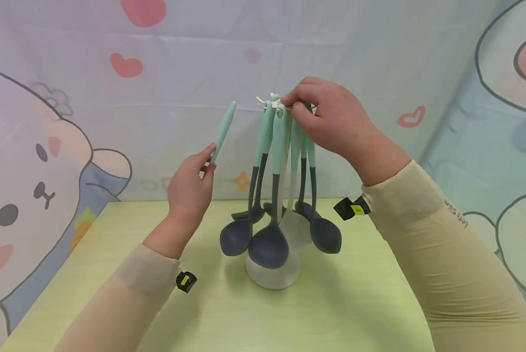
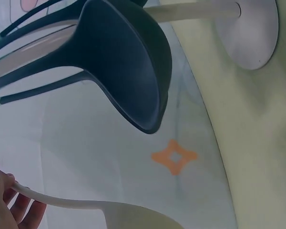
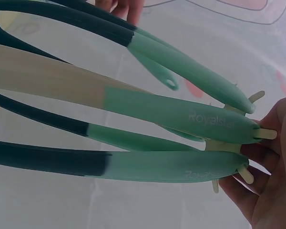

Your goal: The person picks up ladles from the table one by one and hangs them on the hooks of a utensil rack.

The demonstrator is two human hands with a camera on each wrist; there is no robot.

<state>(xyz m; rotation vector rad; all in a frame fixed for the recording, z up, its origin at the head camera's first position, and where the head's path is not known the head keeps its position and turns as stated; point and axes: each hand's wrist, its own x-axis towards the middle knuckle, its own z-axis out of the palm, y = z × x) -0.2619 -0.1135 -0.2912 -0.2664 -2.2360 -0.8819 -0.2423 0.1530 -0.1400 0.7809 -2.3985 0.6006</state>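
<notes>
My left hand (image 1: 190, 183) holds a utensil with a mint-green handle (image 1: 224, 128), raised left of the stand. In the left wrist view, this utensil (image 2: 138, 214) has a pale curved shaft and a broad pale head, partly cut off; its exact kind is unclear. At the top of the white utensil stand (image 1: 273, 276), my right hand (image 1: 333, 112) grips the hooked rack between thumb and fingers, seen closely in the right wrist view. Around the stand hang several green-handled utensils, among them a dark ladle (image 1: 269, 247) at the front and a pale-headed utensil (image 1: 295, 232) behind it.
The stand rests on a pale yellow-green table (image 1: 355, 303). Behind it hangs a cloth backdrop (image 1: 192, 63) with cartoon animals and hearts. More dark-headed utensils (image 1: 326, 235) hang on the right side, beneath my right hand.
</notes>
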